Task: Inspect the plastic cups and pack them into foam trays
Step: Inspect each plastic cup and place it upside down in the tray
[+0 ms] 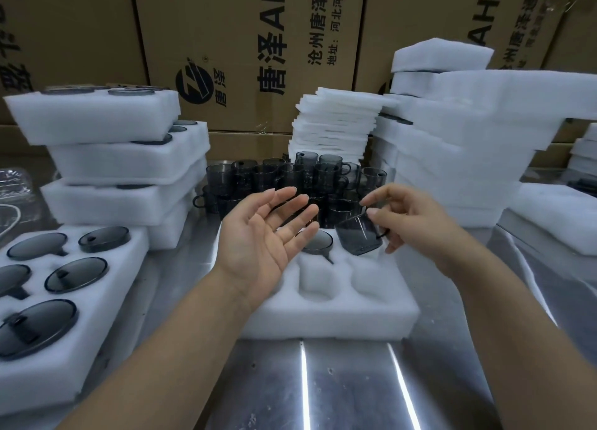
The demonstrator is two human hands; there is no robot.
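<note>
Right hand (410, 216) pinches a tilted smoky-grey plastic cup (358, 236), left hand (258, 236) splayed empty; tilted so, it could snag the far edge of the white foam tray (355, 313).

The cup (360, 237) is of smoky grey transparent plastic, smooth and glossy. The foam tray (339, 303) is white and matt, with a soft, slightly grainy surface. The table (339, 381) is shiny brushed metal. The boxes (245, 42) are brown matt cardboard, printed in black.

Tilted smoky cup (358, 236) above foam tray (355, 307)
</note>
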